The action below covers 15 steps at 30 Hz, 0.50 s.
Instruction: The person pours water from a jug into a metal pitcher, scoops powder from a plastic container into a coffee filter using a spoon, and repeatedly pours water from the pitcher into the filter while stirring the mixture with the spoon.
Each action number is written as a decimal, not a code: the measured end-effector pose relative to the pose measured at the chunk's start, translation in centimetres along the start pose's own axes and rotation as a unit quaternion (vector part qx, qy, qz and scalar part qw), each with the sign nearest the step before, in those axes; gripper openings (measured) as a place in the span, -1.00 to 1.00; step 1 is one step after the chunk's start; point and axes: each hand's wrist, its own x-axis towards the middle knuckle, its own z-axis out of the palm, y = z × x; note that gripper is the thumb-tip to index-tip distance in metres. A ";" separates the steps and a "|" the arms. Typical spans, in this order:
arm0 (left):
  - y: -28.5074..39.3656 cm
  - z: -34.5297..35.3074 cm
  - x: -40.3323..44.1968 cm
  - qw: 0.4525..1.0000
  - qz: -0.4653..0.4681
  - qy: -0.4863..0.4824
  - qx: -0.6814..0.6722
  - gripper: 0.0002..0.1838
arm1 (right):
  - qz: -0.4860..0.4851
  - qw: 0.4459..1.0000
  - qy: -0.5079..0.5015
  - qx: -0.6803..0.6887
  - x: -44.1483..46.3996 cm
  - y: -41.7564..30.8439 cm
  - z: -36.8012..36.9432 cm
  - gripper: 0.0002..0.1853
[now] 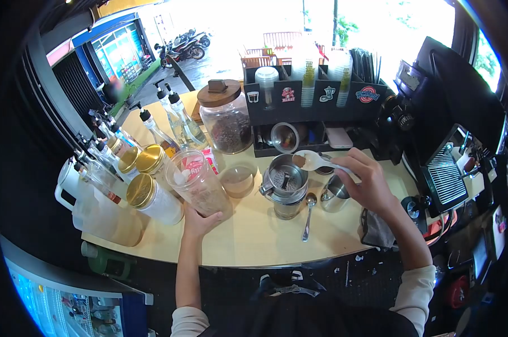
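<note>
My left hand (200, 221) is wrapped around the lower part of a clear, open-topped jar (202, 190), which leans and has a bag with a pink label inside. In my right hand (367, 181) is the handle of a white scoop (318, 162) with brown powder in its bowl. The scoop is over the rim of a metal drip coffee filter (285, 175), which sits on a cup. A metal spoon (307, 219) lies beside the filter, and a small steel pitcher (336, 197) stands to its right.
Gold-lidded jars (151, 196) and pump bottles (163, 132) crowd the left of the counter (254, 250). Behind are a wooden-lidded bean jar (226, 121) and a black cup organizer (316, 101). A dark cloth (376, 229) and an espresso machine (442, 163) occupy the right.
</note>
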 end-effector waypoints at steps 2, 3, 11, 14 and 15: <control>-0.9 -0.5 -0.2 1.000 -0.021 -0.012 0.007 -0.06 | -0.011 1.000 0.018 -0.002 0.1 0.1 0.4 -0.82; -0.8 -0.5 -0.1 0.999 -0.041 -0.026 0.013 0.08 | -0.021 0.999 0.038 -0.005 0.2 0.2 0.6 -0.81; -0.3 -0.3 0.0 0.999 0.012 0.009 0.032 -0.14 | -0.024 0.999 0.038 -0.007 0.2 0.7 1.0 -0.81; 0.1 -0.2 0.3 0.999 0.016 0.000 0.040 -0.14 | -0.023 0.999 0.035 -0.003 -0.1 0.7 1.0 -0.80; 0.2 -0.2 0.3 0.999 0.020 -0.006 0.035 -0.14 | -0.025 0.999 0.028 -0.004 -0.2 0.7 1.1 -0.80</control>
